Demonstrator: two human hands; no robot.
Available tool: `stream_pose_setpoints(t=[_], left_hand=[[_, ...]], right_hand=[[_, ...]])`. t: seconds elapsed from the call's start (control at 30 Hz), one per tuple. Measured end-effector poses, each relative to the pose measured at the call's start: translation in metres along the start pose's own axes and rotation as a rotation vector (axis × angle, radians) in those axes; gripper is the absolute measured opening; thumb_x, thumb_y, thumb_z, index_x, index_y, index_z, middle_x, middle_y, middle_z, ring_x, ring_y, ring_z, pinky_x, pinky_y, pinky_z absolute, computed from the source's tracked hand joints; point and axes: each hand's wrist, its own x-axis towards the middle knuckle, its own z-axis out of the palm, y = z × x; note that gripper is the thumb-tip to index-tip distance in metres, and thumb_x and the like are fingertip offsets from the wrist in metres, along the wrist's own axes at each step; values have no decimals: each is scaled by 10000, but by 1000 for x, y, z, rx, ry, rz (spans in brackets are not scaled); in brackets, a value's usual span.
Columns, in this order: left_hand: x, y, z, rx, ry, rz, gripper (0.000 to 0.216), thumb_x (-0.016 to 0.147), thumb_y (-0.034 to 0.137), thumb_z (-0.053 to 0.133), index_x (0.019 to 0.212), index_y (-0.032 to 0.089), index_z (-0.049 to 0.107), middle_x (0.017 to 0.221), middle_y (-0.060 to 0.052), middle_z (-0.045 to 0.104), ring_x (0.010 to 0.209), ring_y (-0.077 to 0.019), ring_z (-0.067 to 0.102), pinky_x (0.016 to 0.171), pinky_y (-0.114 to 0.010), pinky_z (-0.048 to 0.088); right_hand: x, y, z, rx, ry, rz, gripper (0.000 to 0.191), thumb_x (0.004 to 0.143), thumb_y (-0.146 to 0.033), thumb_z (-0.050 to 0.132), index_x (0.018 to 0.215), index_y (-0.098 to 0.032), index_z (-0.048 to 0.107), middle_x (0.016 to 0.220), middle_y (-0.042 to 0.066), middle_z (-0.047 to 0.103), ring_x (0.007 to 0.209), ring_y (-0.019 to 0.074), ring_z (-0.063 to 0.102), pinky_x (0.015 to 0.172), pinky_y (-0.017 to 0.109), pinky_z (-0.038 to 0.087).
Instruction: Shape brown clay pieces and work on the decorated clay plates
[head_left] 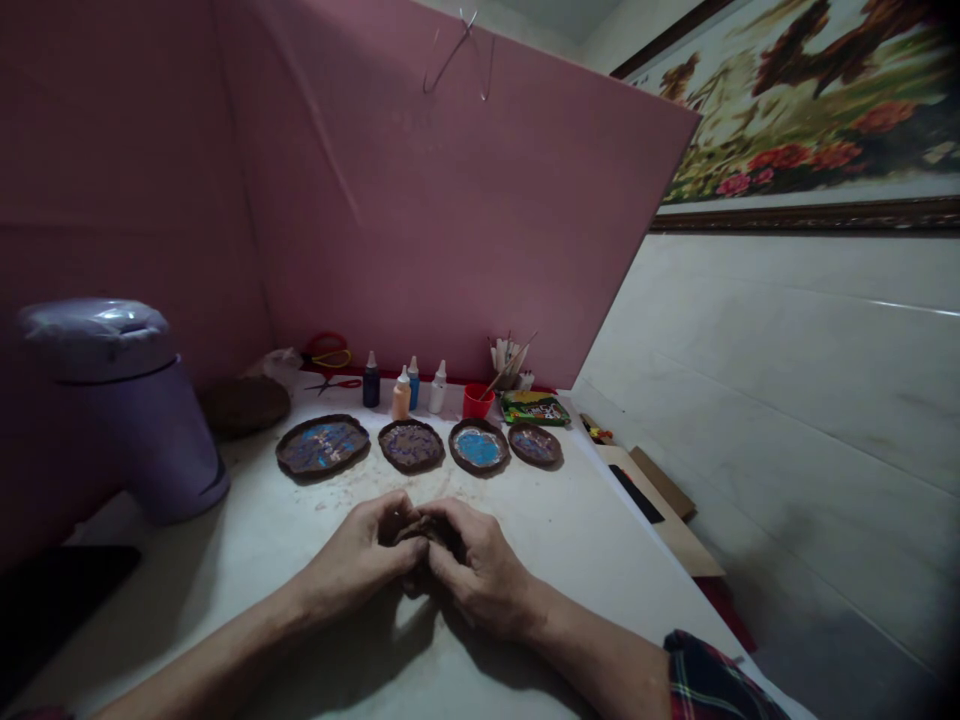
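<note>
Both my hands meet over the white table, pinching a lump of brown clay point(421, 530) between them. My left hand point(371, 545) has its thumb and fingers closed on the clay's left side. From the right, my right hand point(476, 560) grips the same piece with thumb and curled fingers. Most of the clay is hidden by the fingers, so its full shape cannot be made out. Beyond the hands stand shallow brown clay dishes in a row: a large one point(322, 445), a speckled one point(411, 445), a blue-centred one point(478, 447) and a small one point(535, 444).
Paint bottles point(401, 395), red-handled scissors point(337, 384), a red cup point(478, 401), a green packet point(535, 408) and a pot of pens point(507, 362) line the back. At left are a purple lidded bin point(150, 420) and a brown clay mass point(246, 405). Cardboard point(660, 480) lies beyond the right edge.
</note>
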Motion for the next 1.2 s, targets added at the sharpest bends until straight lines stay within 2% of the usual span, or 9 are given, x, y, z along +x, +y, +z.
stream_pose_setpoints(t=[0.17, 0.4, 0.53, 0.7, 0.87, 1.2], left_hand=[[2, -4, -1, 4, 10, -8, 141, 730, 220, 597, 705, 171, 467, 627, 32, 543, 530, -129, 561, 515, -264, 470], [0, 2, -2, 57, 36, -10, 110, 718, 221, 588, 702, 169, 493, 620, 34, 552, 559, -127, 557, 525, -238, 452], [-1, 3, -2, 18, 1, -35, 98, 700, 188, 592, 752, 170, 511, 653, 32, 580, 581, -147, 592, 557, -264, 479], [-1, 1, -1, 0, -7, -23, 156, 686, 219, 641, 717, 172, 495, 647, 33, 572, 577, -141, 583, 535, -256, 479], [0, 0, -1, 6, -8, -20, 149, 727, 237, 610, 709, 171, 477, 607, 23, 574, 524, -135, 581, 512, -260, 478], [1, 0, -2, 14, 2, -18, 119, 731, 224, 594, 714, 169, 490, 615, 26, 575, 544, -135, 580, 521, -261, 487]], right_hand=[[0, 0, 0, -17, 2, 15, 293, 810, -109, 527, 1093, -171, 570, 967, 53, 628, 871, 163, 578, 796, 273, 461], [1, -1, -1, 17, 11, 21, 280, 815, -110, 526, 1082, -179, 572, 970, 45, 638, 875, 159, 587, 803, 270, 458], [1, -2, -1, 42, 14, 30, 279, 809, -88, 513, 1066, -176, 579, 974, 43, 641, 885, 154, 594, 806, 264, 460], [1, 0, 0, 32, 14, 39, 300, 797, -74, 510, 1070, -172, 584, 946, 38, 641, 837, 147, 589, 771, 257, 463], [1, -1, 0, 22, 16, 60, 282, 798, -86, 530, 1058, -175, 592, 917, 28, 640, 805, 141, 581, 749, 248, 459], [1, -1, 0, 35, 24, 53, 254, 804, -104, 533, 1042, -175, 588, 921, 27, 643, 817, 144, 586, 752, 250, 461]])
